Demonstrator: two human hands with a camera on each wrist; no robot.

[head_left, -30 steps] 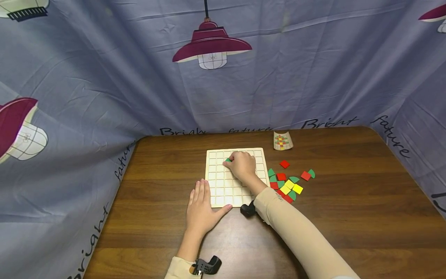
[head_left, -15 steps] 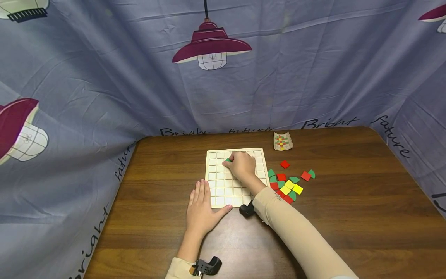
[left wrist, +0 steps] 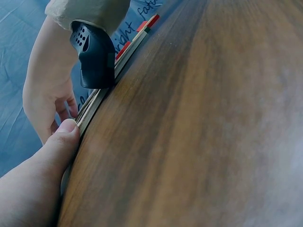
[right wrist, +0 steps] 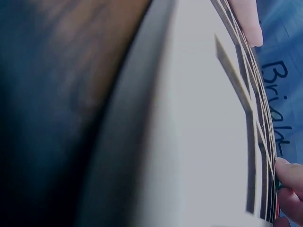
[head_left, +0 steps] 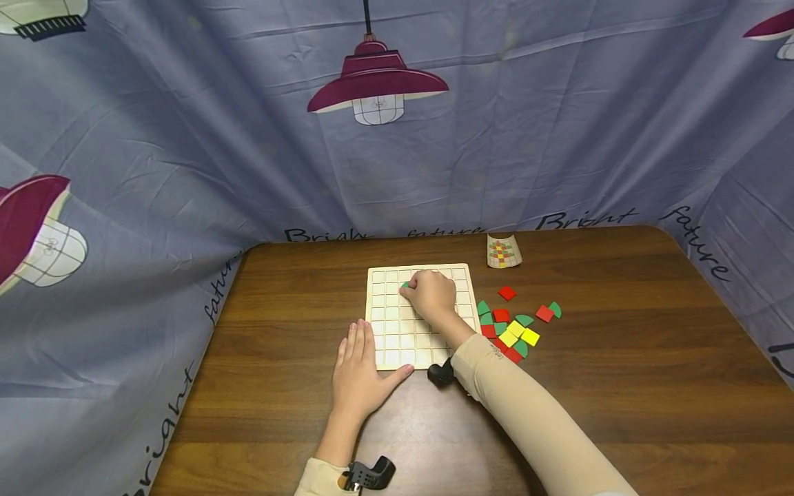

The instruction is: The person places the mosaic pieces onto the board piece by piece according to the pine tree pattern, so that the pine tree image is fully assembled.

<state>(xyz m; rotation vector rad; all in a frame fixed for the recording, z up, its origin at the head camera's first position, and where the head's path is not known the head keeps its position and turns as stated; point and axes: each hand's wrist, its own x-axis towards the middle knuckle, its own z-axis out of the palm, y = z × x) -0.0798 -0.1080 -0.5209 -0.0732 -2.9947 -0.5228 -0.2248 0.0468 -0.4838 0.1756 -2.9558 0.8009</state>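
Observation:
A pale wooden grid board [head_left: 391,324] lies on the table in the head view. My left hand [head_left: 356,382] lies flat with straight fingers along its left edge, its thumb at the front edge; in the left wrist view the thumb [left wrist: 61,146] touches the board's rim. Over the board's far half, my right hand [head_left: 432,296] has curled fingers and pinches a small green tile [head_left: 405,284] at a grid cell. In the right wrist view its fingers [right wrist: 289,177] meet the board, with slivers of green and red beside them. The hand hides the cells beneath it.
Right of the board lie several loose red, green and yellow tiles [head_left: 509,334], some overlapping. A red tile [head_left: 544,313] touches a green one farther right. A curved pattern card [head_left: 503,252] stands at the back. Printed curtain surrounds the table.
My right thumb has shifted very slightly to the right beside the green tile. The left hand, the board and the loose tiles stay where they were.

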